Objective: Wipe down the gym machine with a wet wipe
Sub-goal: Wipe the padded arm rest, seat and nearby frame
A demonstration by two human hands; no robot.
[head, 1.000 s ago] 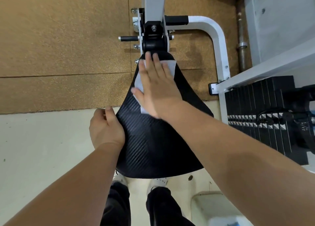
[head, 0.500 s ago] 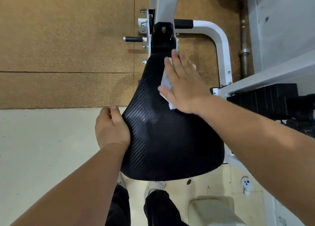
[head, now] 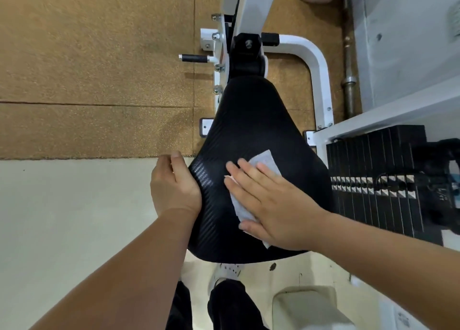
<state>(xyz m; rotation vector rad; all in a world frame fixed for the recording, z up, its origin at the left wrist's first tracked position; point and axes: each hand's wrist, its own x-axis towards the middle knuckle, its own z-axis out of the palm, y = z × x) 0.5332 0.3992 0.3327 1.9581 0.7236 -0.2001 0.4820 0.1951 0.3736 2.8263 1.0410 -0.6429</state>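
on the seat (head: pixel 249 120), our flat right hand (head: pixel 273 205) has drawn the wipe (head: pixel 263 160) nearer; left hand (head: pixel 174 187) grips the edge. top seems nearly covered.

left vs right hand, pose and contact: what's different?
1. The right hand lies flat with fingers straight; the left hand wraps the left edge of the seat.
2. The right hand presses the wipe onto the seat top; the left hand holds no wipe and grips the seat directly.
3. The right hand sits mid-seat; the left hand is at its rim.
Shared: both are bare and both bear on the same seat.
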